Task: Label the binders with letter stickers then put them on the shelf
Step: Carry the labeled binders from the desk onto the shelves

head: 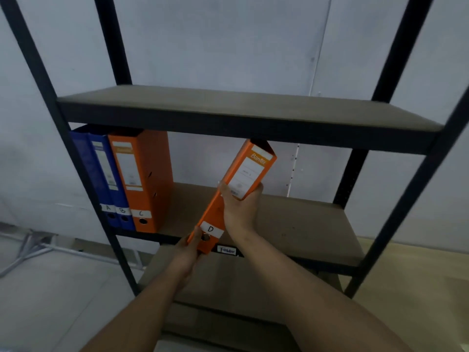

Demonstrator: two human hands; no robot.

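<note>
Before the middle shelf (pixel 304 224), binder D (pixel 243 176) is held tilted, with its top leaning right and its foot near the front edge. The left grip (pixel 191 246) pinches its bottom end by the sticker (pixel 211 229). The right grip (pixel 241 209) wraps its middle from below. To seat it well, I would swing the top left until upright, set the base just right of C (pixel 137 179), then slide it back flush. It is orange and rigid, with a white spine label and a finger hole.
</note>
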